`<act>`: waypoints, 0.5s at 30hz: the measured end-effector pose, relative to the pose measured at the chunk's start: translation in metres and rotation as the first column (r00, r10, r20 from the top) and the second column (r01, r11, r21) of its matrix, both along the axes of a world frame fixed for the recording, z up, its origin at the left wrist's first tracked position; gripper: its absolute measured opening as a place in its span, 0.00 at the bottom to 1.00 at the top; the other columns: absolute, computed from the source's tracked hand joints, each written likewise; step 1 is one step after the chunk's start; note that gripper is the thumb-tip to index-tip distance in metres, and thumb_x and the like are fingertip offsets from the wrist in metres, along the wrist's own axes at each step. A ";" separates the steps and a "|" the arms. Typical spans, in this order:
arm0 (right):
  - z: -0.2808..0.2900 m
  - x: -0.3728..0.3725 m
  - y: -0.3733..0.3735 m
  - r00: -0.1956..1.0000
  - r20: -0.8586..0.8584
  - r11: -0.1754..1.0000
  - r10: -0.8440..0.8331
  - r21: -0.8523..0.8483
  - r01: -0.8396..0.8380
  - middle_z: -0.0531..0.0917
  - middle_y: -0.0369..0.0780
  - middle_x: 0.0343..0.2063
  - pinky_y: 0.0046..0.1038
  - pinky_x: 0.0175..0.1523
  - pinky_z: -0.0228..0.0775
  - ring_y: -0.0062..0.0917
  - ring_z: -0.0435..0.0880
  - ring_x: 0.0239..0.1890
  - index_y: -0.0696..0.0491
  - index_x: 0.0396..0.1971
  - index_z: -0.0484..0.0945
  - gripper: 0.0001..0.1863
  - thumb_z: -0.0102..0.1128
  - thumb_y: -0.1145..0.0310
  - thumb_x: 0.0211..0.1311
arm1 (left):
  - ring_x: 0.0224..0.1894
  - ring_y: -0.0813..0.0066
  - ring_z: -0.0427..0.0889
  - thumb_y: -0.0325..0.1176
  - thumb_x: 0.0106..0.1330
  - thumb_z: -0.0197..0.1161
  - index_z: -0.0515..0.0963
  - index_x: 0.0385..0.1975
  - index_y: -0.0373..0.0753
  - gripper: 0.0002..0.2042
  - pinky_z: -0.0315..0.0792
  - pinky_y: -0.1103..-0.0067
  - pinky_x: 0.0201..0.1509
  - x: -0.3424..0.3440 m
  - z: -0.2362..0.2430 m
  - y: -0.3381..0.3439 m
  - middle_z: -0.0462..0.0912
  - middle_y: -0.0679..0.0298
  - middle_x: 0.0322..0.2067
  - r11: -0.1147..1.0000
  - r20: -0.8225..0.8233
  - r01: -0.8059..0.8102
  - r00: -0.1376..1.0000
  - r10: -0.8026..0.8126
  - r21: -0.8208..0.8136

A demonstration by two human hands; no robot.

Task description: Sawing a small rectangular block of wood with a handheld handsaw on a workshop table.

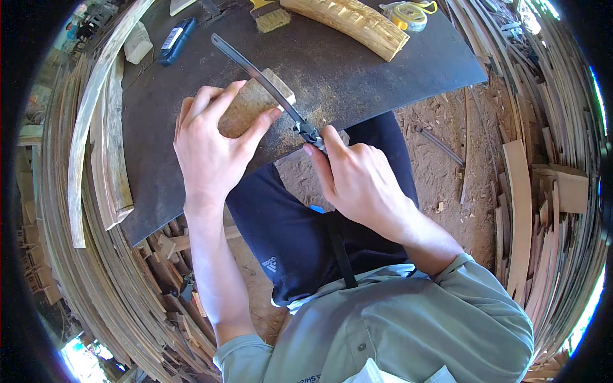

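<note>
My left hand (pixel 214 137) is closed round a small wooden block (pixel 241 110), pressing it on the dark table top with fingers on its far side and thumb on its near side. Across the block's right part lies a hacksaw (pixel 255 73), its long narrow metal frame slanting from the far left toward me. My right hand (pixel 357 172) grips the saw's handle just beyond the table's near edge. Whether the blade has cut into the wood is hidden from above. Pale sawdust is scattered round the block.
On the dark table (pixel 383 92) lie a rough log (pixel 348 25), a tape measure (pixel 408 16), a brush (pixel 272 19) and a blue box-shaped item (pixel 177 41). Long wooden strips (pixel 105 96) run along the left. Stacked boards (pixel 549 210) stand at the right, beside a dirt floor with wood scraps.
</note>
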State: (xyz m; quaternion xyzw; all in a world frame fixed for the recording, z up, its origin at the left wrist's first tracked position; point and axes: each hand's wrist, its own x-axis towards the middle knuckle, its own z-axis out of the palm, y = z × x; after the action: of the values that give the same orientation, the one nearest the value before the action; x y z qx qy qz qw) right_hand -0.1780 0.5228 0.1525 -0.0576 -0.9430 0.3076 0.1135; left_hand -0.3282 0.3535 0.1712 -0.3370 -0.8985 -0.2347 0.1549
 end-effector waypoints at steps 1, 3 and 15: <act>0.000 0.001 -0.001 1.000 0.006 1.000 -0.012 0.019 0.012 0.74 0.49 0.10 0.47 0.23 0.71 0.49 0.80 0.15 0.60 0.39 0.72 0.15 0.60 0.62 0.80 | 0.47 0.62 0.84 0.54 0.58 0.82 0.89 0.52 0.39 0.29 0.79 0.64 0.54 0.000 0.000 0.000 0.85 0.66 0.42 1.000 -0.006 0.000 1.000 0.000 -0.004; 0.000 0.001 -0.003 1.000 0.014 0.999 -0.024 0.037 0.023 0.74 0.49 0.10 0.47 0.23 0.72 0.48 0.81 0.15 0.60 0.40 0.72 0.15 0.60 0.62 0.80 | 0.47 0.62 0.84 0.54 0.58 0.82 0.89 0.53 0.39 0.29 0.79 0.63 0.54 0.000 0.000 0.001 0.85 0.66 0.42 1.000 -0.013 0.007 1.000 -0.007 -0.007; -0.021 0.048 -0.009 0.984 0.148 0.995 -0.100 0.022 0.097 0.77 0.52 0.13 0.52 0.24 0.73 0.54 0.82 0.19 0.60 0.41 0.71 0.13 0.59 0.65 0.79 | 0.45 0.61 0.84 0.55 0.61 0.80 0.88 0.53 0.38 0.29 0.80 0.64 0.53 -0.003 -0.005 -0.003 0.85 0.64 0.42 0.998 -0.103 0.041 0.994 -0.047 -0.057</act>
State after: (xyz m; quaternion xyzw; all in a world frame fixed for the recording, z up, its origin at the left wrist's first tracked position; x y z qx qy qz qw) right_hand -0.1302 0.5133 0.1311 -0.1261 -0.9471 0.2893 0.0584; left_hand -0.3309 0.3502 0.1660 -0.3726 -0.8876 -0.1954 0.1873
